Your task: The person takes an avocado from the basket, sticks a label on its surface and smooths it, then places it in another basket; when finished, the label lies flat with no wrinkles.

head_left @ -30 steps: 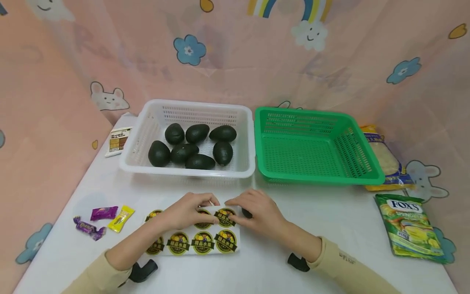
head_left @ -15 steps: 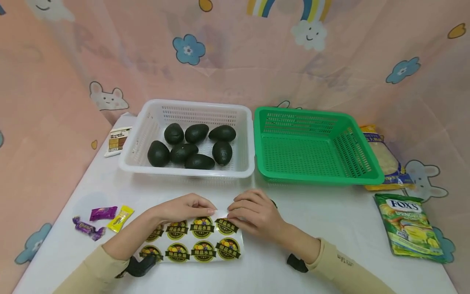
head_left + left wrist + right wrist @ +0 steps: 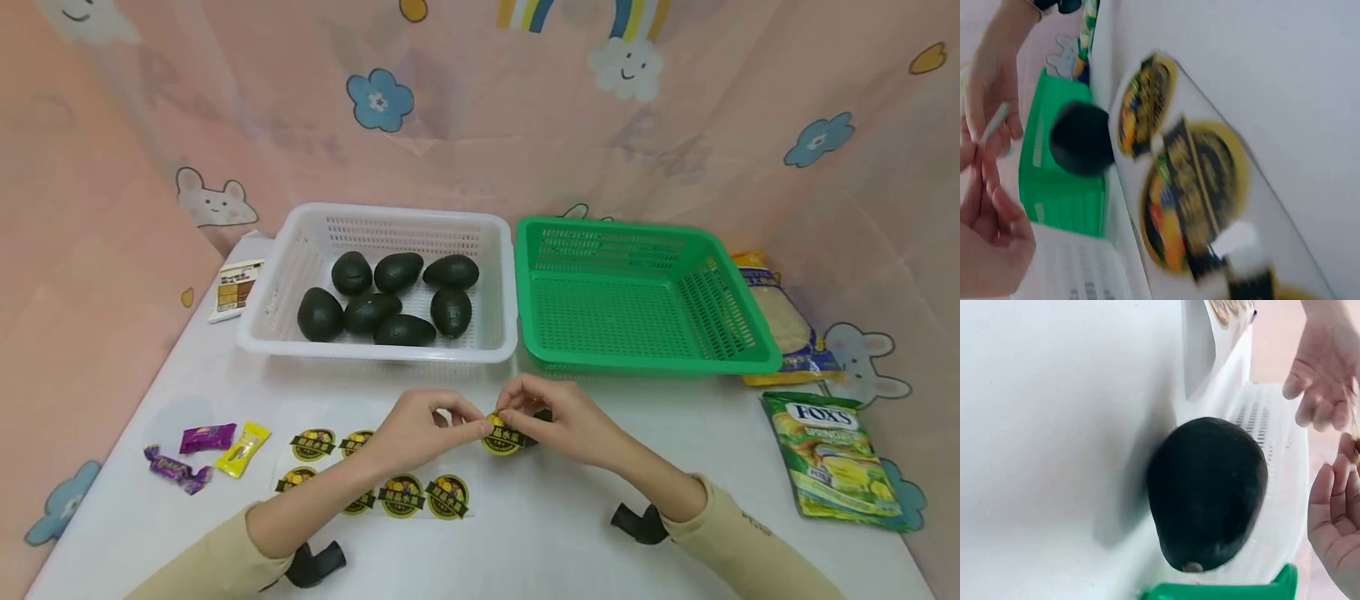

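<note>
Black-and-gold, the round fruit sticker (image 3: 501, 437), on its sheet half a second ago, is now off it, pinched at thumb and fingertips by left hand (image 3: 423, 429) and right hand (image 3: 564, 419). Left of the grip, the left forearm partly hides the sticker sheet (image 3: 446, 461); just right, the right hand covers part of an avocado (image 3: 1207, 494).

Rightward from the right hand (image 3: 566, 421), a lane of white cloth-covered tabletop (image 3: 723, 429) leads to a green glossy candy bag (image 3: 832, 458) — while a white perforated plastic basket (image 3: 375, 350) and a green perforated plastic basket (image 3: 652, 367) wall the far side.
</note>
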{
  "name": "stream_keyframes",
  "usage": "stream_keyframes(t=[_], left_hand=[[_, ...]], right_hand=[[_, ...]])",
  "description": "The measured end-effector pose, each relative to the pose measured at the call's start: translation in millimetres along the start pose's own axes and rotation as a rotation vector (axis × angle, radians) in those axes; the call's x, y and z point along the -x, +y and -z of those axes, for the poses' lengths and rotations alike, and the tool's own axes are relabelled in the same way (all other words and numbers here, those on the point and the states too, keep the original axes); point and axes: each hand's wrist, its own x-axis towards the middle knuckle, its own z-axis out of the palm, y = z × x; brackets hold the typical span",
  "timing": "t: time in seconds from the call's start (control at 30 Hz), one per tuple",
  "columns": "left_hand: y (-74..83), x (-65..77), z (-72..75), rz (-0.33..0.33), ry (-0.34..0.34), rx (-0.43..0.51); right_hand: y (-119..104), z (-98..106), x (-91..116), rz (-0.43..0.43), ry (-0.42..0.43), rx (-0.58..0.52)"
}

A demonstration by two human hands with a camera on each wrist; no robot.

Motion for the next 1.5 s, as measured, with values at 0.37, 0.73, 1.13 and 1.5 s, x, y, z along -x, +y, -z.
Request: stream_keyframes(t=[0.37, 0.73, 1.13, 1.5], left_hand=[[-3.9, -21.2, -34.1, 0.152, 0.132, 0.068], [-15.4, -42.4, -32.7, 0.13, 0.046, -0.18], [-26.6, -56.4, -39.5, 0.467, -0.114, 0.288], [-25.0, -46.3, -48.3, 0.006, -0.067, -0.148]], right_hand=[[31, 5, 27, -0.296, 0.18, 0.063], [47, 7, 23, -0.209, 0.194, 0.294], [55, 4, 12, -0.458, -0.037, -0.17], [64, -2, 13, -0.438, 0.009, -0.239]])
